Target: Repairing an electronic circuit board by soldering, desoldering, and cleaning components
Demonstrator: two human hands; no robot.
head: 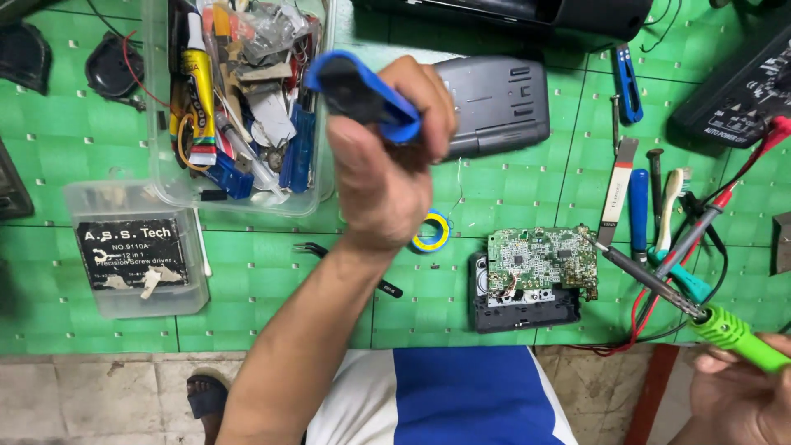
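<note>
My left hand (383, 177) is raised above the green mat (272, 297), closed around a blue-and-black tool (362, 95) whose end points up and to the left. At the lower right, my right hand (737, 395) grips a green-handled soldering iron (733, 334). Its long metal shaft runs up and left, and the tip rests at the right edge of a green circuit board (540, 259). The board lies on an opened black casing (523, 311).
A clear plastic tub (321, 124) full of tools and glue tubes stands at the back left, a small lidded screwdriver box (136, 255) beside it. A grey device shell (498, 103), yellow-blue tape roll (431, 232), tweezers (317, 249), blue-handled screwdriver (639, 214), toothbrush (671, 202) and red probe leads (741, 177) lie around.
</note>
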